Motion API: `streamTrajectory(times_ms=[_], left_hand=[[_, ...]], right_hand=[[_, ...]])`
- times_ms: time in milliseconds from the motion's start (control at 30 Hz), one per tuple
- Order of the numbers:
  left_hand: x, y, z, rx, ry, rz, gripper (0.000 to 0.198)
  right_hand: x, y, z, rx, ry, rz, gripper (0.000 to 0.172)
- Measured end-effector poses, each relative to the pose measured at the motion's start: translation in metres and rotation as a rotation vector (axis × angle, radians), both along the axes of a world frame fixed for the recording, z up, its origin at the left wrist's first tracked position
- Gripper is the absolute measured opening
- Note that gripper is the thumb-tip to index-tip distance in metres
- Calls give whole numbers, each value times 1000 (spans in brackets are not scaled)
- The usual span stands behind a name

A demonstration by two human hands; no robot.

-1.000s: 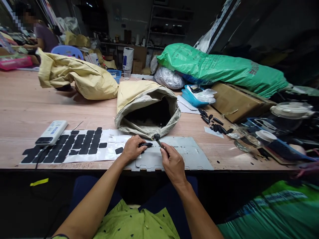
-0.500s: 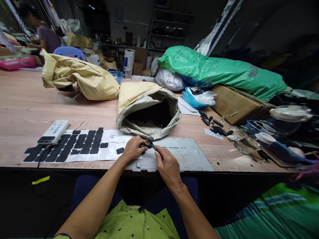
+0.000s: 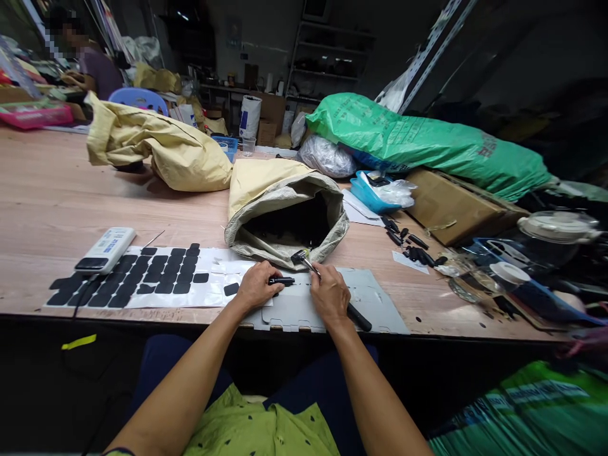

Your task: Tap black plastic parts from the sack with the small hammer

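My left hand (image 3: 256, 286) is closed around a small black pen-shaped part (image 3: 284, 280), whose end sticks out to the right above a grey board (image 3: 380, 310). In my right hand (image 3: 329, 294) is a small hammer (image 3: 360, 316), its black handle pointing back toward me and its metal head raised over the board. Just beyond both hands lies a sack (image 3: 266, 180) with its mouth turned to me; dark contents show inside. To the left of my left hand is a white sheet (image 3: 221, 259) carrying rows of black rounded stickers (image 3: 164, 275).
A white device (image 3: 107, 249) with a cable rests at the left. Loose black parts (image 3: 418, 256) and a blue basket (image 3: 375, 193) lie to the right, near a cardboard box (image 3: 456, 202) under a green sack (image 3: 427, 139). A co-worker (image 3: 97, 69) sits far left.
My right hand has shifted right and turned, so the hammer's head now sits higher and apart from the black part. My left hand stays nearly in place; the whole view has shifted slightly.
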State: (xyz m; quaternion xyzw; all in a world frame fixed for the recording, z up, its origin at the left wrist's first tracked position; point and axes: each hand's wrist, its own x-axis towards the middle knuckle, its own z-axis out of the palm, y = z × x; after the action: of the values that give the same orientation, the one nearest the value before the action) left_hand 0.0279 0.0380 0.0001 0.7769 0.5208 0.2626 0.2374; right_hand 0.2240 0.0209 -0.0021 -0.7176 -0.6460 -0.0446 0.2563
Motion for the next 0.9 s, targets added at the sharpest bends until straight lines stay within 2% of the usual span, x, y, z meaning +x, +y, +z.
streamTrajectory(times_ms=[133,300,433,533,600,667,733,800,900], left_hand=[[-1,0,0,-6,1,-21,17],[-2,2,-3,0,-12,-34,15],[-5,-1,3,-46,-154,-64,16],[-9,-23,17,-178,-424,-159,19],[-11,-50,25,-312,-554,-256,22],[-12,-82,25,-517,-590,-392,27],[-11,-110,12,-770,-552,-521,32],[-9,-127,-15,-934,-440,-539,33],[-9,-132,-66,-894,-131,-328,31]], right_hand=[[-2,-1,-10,-11,-99,-11,28],[-3,-1,-11,-1,-129,-14,28],[-2,0,-12,4,-137,-20,28],[-2,-1,-12,-1,-137,-18,29],[-3,-1,-11,-9,-133,-15,29],[-3,-2,-10,-14,-125,-10,29],[-4,-2,-9,-18,-119,-13,29],[-4,-2,-8,-24,-116,-20,29],[-4,-2,-9,-25,-117,-21,29]])
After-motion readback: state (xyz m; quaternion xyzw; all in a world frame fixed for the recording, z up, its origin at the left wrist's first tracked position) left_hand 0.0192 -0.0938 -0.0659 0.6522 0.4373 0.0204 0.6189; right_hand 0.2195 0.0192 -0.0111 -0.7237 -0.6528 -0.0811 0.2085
